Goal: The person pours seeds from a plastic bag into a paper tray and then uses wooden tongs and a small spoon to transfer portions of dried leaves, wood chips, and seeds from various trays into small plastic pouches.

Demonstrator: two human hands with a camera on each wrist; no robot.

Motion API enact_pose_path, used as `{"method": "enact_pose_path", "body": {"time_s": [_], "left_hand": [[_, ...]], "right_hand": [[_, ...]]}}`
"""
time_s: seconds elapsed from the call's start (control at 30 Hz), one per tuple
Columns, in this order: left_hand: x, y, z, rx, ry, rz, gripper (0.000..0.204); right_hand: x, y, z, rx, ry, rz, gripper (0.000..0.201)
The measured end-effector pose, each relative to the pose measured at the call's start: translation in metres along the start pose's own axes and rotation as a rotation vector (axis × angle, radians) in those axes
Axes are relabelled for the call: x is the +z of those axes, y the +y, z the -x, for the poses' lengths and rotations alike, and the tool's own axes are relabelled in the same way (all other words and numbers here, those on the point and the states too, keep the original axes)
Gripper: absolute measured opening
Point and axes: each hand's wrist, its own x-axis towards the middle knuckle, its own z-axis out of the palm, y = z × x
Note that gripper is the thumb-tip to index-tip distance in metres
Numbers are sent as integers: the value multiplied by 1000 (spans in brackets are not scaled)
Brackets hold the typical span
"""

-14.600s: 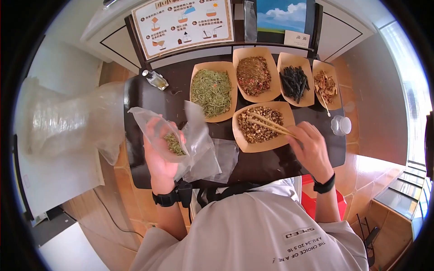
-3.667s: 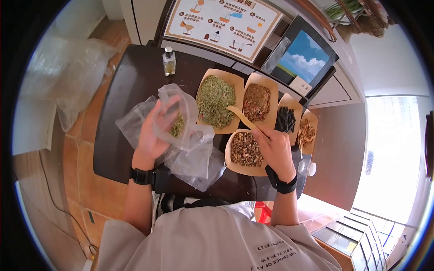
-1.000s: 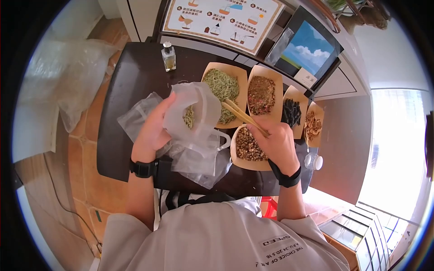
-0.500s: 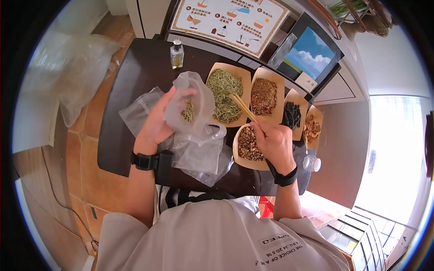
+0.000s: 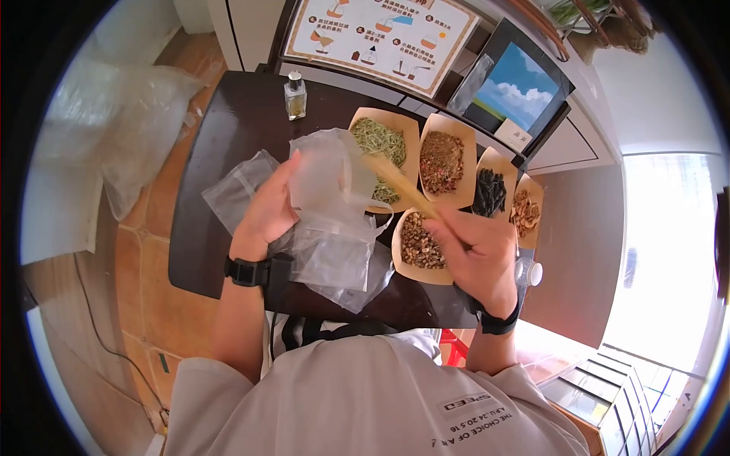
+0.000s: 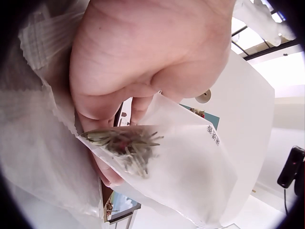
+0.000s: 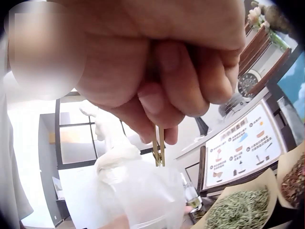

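Wooden tongs (image 5: 403, 187) in the right hand (image 5: 483, 254), translucent bag (image 5: 325, 171) in the left hand (image 5: 268, 209), fingers (image 7: 186, 81) bent round both.

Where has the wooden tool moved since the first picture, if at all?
Yes: against the nearest tray in the head view, the wooden tool moved left and forward, tip now by the herb tray.

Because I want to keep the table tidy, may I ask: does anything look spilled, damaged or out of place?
I see no plain spill or damage. The clear bags lie askew and overlapping near the left hand, which looks untidy beside the neatly grouped trays.
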Motion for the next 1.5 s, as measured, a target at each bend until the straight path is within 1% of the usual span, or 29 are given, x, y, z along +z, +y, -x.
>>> {"method": "enact_pose_path", "body": {"time_s": [0.03,0.07,0.1,0.13,0.17,0.23,0.3,0.33,0.37,0.43,0.47,0.53,0.57,0.63,0.67,0.73,0.87,0.93,0.97,1.03,1.17,1.23,1.27,1.33,1.43,1.47,1.5], "left_hand": [[-2,0,-1,-11,-35,4,50],[-3,-1,-1,-14,-34,1,50],[-3,-1,-1,-18,2,-3,50],[-4,-2,-1,-20,38,-7,50],[-5,-4,-2,-21,38,-7,50],[-7,-4,-2,-1,35,24,50],[-8,-3,-1,4,9,35,51],[-8,-4,-1,6,-23,47,51],[-8,-4,-1,3,-23,48,51],[-8,-4,-1,-4,0,51,50],[-7,-3,-1,-8,0,51,50],[-3,-1,0,-11,-10,60,50],[-3,-1,0,-9,-7,60,50],[-3,-1,1,9,-65,64,51],[-1,-1,1,11,-64,63,51],[4,-2,1,26,40,67,51],[1,-2,0,25,22,64,52],[-3,0,0,18,-97,72,51],[-3,0,0,18,-96,72,51],[0,-1,1,25,-23,50,52],[0,-1,1,8,-7,79,51],[-2,-1,0,3,13,84,50],[-2,-1,0,2,11,83,50],[-3,-1,0,21,-31,79,49],[-3,-1,0,18,-25,80,48],[-2,-1,-1,16,-28,79,48],[-3,-1,-1,22,-21,97,47]], "right_hand": [[6,-4,-1,-72,-8,-38,15],[12,-6,-3,-89,-58,11,15],[17,-7,-5,-87,-56,10,15],[22,-8,-7,-80,-95,30,15],[25,-8,-8,-74,-135,51,14],[20,-11,-11,-50,-115,-8,16],[9,-13,-13,72,-110,-29,18],[6,-10,-13,119,-143,-72,20],[6,-10,-14,123,-145,-72,20],[5,-9,-17,117,-248,-56,17],[7,-8,-17,121,-248,-56,17],[12,-5,-16,-22,-216,48,18],[14,-3,-15,-24,-217,46,18],[17,0,-15,-71,-88,20,19],[17,0,-15,-73,-88,19,19],[15,0,-14,-132,-94,137,19],[14,0,-14,-172,-102,211,19],[15,2,-15,-220,-70,208,21],[16,3,-14,-220,-69,208,21],[15,5,-14,-217,-66,187,26],[10,2,-13,-241,-91,174,32],[12,7,-13,-295,-95,170,33],[11,10,-12,-294,-94,171,33],[10,15,-12,-227,4,188,30],[5,14,-12,-182,-44,146,27],[4,15,-11,-180,-42,148,27],[5,19,-10,-109,3,59,26]]}}
